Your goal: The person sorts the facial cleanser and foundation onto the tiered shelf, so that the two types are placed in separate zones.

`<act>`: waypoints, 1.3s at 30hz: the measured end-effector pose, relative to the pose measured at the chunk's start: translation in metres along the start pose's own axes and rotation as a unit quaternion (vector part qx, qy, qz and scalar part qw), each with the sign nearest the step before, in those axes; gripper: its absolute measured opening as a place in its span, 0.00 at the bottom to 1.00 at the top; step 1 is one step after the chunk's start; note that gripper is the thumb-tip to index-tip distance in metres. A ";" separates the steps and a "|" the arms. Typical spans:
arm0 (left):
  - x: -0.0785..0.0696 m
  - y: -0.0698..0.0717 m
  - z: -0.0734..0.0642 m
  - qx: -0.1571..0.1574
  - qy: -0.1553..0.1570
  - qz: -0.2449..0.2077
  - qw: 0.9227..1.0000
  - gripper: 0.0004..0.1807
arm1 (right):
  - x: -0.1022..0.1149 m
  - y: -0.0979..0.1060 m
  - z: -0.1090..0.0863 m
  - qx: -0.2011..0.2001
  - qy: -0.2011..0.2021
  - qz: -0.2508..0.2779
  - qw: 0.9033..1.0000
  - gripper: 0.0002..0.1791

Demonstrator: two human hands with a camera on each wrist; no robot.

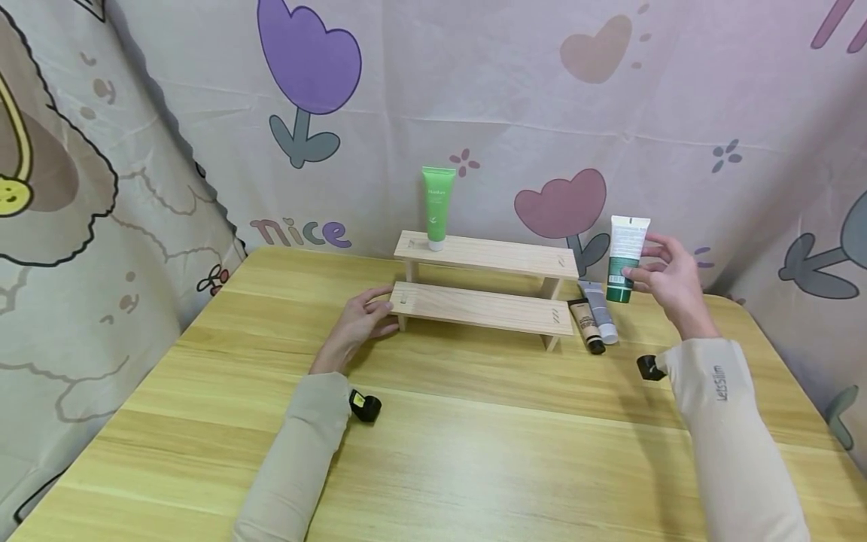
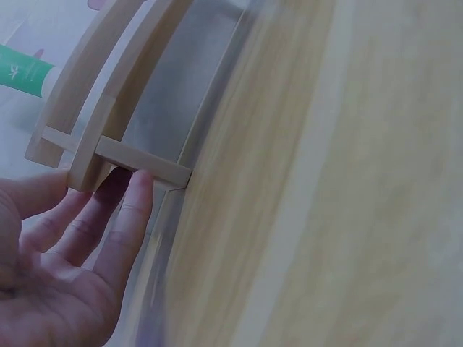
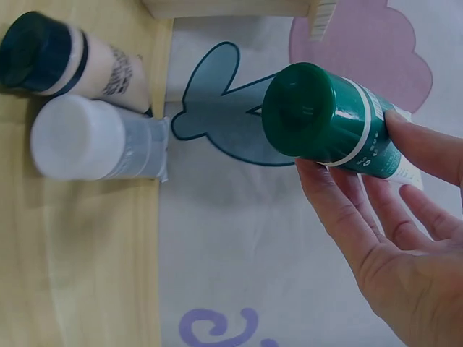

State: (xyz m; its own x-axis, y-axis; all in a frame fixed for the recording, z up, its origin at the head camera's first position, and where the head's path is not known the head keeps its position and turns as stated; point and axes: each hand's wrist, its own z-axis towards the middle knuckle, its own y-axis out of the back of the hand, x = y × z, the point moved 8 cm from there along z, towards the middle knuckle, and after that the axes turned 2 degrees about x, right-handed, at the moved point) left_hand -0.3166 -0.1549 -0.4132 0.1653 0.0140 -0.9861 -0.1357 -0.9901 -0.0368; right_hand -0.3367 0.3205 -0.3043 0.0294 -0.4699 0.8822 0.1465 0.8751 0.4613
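My right hand [image 1: 672, 280] holds a white and green squeeze tube [image 1: 627, 256] upright above the table, its green cap [image 3: 300, 112] pointing down. The thumb is on one side of the tube and the fingers are on the other. At the left end of a two-step wooden rack [image 1: 481, 307], my left hand [image 1: 359, 324] pinches the lower board, thumb at its top edge and fingertips beneath, by the leg [image 2: 145, 160]. A bright green tube [image 1: 438, 205] stands on its cap at the left of the upper board.
Right of the rack, a beige tube with a black cap [image 1: 586, 327] and a grey tube with a white cap [image 1: 599, 312] lie side by side on the wooden table [image 1: 447, 459]. A printed cloth [image 1: 433, 90] hangs behind the table.
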 end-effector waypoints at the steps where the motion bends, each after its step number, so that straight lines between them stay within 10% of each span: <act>1: 0.000 0.000 0.000 -0.001 0.001 -0.002 1.000 0.26 | 0.002 -0.001 0.001 -0.001 0.002 0.003 1.000 0.44; 39: 0.001 0.000 0.002 -0.008 0.006 -0.001 1.000 0.25 | 0.095 -0.055 0.017 -0.034 0.124 0.105 0.986 0.37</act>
State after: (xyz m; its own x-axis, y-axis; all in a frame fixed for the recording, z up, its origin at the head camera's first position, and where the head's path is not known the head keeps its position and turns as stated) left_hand -0.3185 -0.1549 -0.4147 0.1776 0.0152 -0.9840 -0.1187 -0.9922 -0.0368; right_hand -0.3592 0.2300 -0.2447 0.3049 -0.3005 0.9037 0.1770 0.9503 0.2562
